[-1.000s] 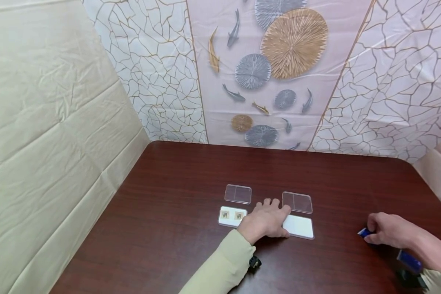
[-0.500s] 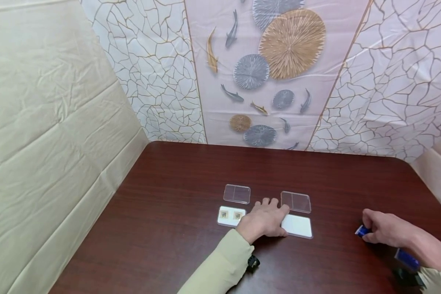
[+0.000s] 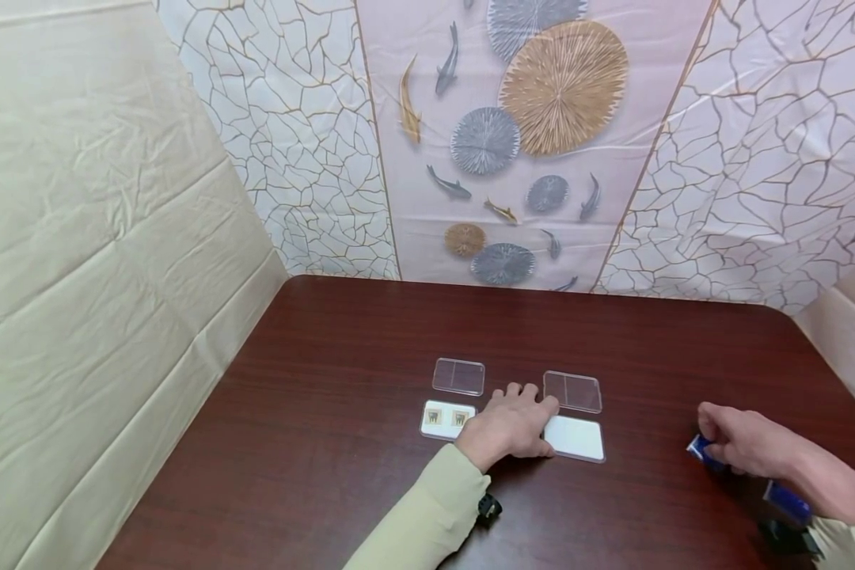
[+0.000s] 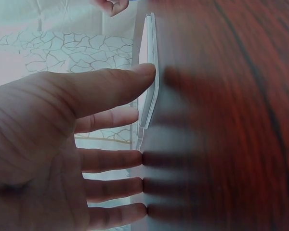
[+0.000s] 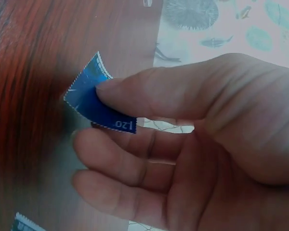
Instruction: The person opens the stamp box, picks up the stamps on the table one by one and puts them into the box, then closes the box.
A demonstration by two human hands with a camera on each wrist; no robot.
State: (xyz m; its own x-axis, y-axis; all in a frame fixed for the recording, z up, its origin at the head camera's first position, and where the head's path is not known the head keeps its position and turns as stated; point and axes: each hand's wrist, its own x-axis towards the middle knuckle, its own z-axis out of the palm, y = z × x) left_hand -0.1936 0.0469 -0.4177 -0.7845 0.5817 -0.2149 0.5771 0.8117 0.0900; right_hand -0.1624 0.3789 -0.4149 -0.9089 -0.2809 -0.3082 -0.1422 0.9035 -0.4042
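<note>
A blue postage stamp (image 5: 86, 94) marked 1.20 bends between the thumb and forefinger of my right hand (image 3: 751, 439), low over the table's right side. In the right wrist view its other fingers are curled beneath. My left hand (image 3: 509, 427) spreads over the table beside a shallow case with a white insert (image 3: 575, 438). Its thumb (image 4: 135, 77) touches the case's edge, and the other fingers are straight with their tips at the tabletop. To the left, partly behind that hand, lies a second white-lined case (image 3: 440, 430) bearing two small tan stamps (image 3: 434, 416).
Two clear lids (image 3: 459, 377) (image 3: 573, 392) lie behind the cases on the dark wooden table (image 3: 313, 475). A blue piece (image 3: 787, 502) shows under my right wrist. Part of another stamp (image 5: 26, 223) sits at the right wrist view's lower corner. Patterned cloth (image 3: 328, 158) hangs behind.
My right hand has moved slightly left with the blue stamp, and its forefinger has shifted over it. My left hand keeps its place beside the white case.
</note>
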